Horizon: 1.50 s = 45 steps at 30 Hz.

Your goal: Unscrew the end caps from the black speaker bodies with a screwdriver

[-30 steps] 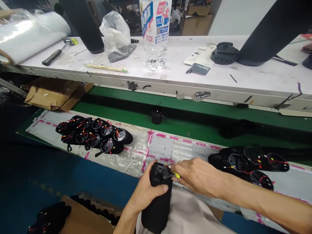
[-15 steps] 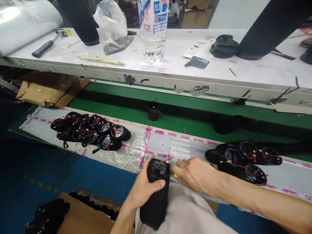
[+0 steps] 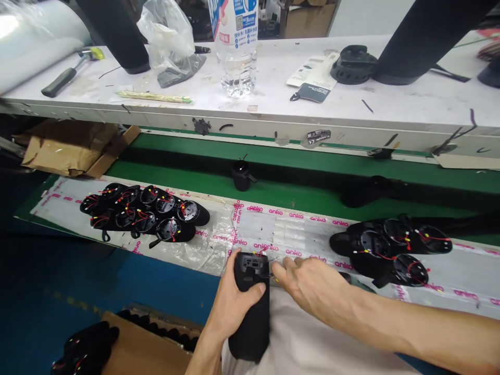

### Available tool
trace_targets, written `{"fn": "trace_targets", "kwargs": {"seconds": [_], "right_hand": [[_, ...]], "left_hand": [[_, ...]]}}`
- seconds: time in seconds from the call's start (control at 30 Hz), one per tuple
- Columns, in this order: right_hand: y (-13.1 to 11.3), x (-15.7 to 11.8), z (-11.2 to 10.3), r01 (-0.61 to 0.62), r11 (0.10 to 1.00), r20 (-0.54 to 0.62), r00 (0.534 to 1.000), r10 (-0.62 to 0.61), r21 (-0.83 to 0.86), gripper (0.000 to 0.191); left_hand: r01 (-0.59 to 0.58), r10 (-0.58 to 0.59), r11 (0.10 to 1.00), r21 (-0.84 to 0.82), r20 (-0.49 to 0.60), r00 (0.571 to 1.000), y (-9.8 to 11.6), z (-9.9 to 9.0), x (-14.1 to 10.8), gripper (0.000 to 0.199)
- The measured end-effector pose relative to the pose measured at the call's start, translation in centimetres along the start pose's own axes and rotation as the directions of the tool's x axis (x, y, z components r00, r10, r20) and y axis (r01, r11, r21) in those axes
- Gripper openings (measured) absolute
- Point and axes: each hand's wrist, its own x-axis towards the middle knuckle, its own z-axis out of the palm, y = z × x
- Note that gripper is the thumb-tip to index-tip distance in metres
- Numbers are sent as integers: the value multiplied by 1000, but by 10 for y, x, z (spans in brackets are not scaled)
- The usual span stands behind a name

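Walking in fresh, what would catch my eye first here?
Probably the black cylinder upright in the left hand, with the right hand at its top edge. Next, the cluster of black housings trailing red wires, at left on the lower bench. Above, a clear bottle stands on the white shelf.

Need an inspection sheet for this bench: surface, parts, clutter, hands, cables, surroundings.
Surface: green worktop, partly under creased, pink-printed sheeting.
Parts: black casing in hand; left group and right group of black housings; small black unit alone on the green.
Clutter: hammer, bottle, plastic bag on white shelf.
Hands: left hand grips casing; right hand at its top edge, grip unclear.
Cables: red wires in both groups' open ends.
Surroundings: cardboard beside black parts, blue floor.
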Motion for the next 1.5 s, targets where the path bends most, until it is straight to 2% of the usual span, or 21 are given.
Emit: {"fn": "trace_targets", "kwargs": {"seconds": [0.13,0.27,0.33,0.43,0.47,0.5,0.53,0.6,0.67,0.7,0.77,0.9,1.07,1.17,1.3,1.4,1.5], "right_hand": [[-6,2,-10,-5,1000,40,999,6,-18,50],[-6,7,-4,-9,1000,20,1000,8,23,54],[-3,10,1,-13,991,-16,1000,15,131,44],[7,10,8,23,913,-178,983,55,406,11],[10,9,9,38,867,-236,967,93,497,7],[15,8,12,31,814,-265,952,152,580,13],[19,8,15,-3,754,-251,942,222,657,19],[29,11,24,-148,617,-106,929,356,773,29],[41,20,35,-298,504,70,904,421,811,36],[48,28,41,-333,482,118,898,424,810,37],[63,49,50,-352,489,135,896,423,798,31],[101,108,55,-338,576,42,885,465,744,23],[150,198,51,-356,661,-31,867,498,660,35],[168,242,56,-367,691,-37,869,494,622,44],[176,276,69,-371,713,-15,882,471,595,39],[180,282,76,-362,712,-3,890,455,602,36],[184,267,79,-338,692,-21,891,453,638,32]], "left_hand": [[23,-21,999,41,-53,998,3,2,-3,93],[18,-10,997,74,-99,995,-2,2,0,89],[-1,3,1000,18,-97,995,-8,0,2,83],[-33,22,992,-120,-90,996,-18,-5,5,82],[-23,7,988,-154,-104,995,-21,-8,6,81],[-9,-15,984,-177,-133,991,-23,-11,7,80],[5,-38,982,-191,-169,985,-26,-14,9,79],[3,-49,984,-179,-251,967,-29,-20,15,80],[-31,-11,992,-120,-335,942,-30,-23,26,86],[-46,10,995,-87,-373,928,-31,-23,33,90],[-73,57,997,-19,-442,895,-30,-20,48,93],[-128,189,981,147,-552,812,-32,-8,79,84],[-185,355,927,326,-604,714,-53,4,111,74],[-161,385,902,400,-581,717,-69,11,121,68],[-131,408,867,481,-534,740,-82,20,116,86],[-139,439,838,527,-502,745,-87,19,104,96],[-142,470,790,597,-440,766,-93,13,92,103]]}}
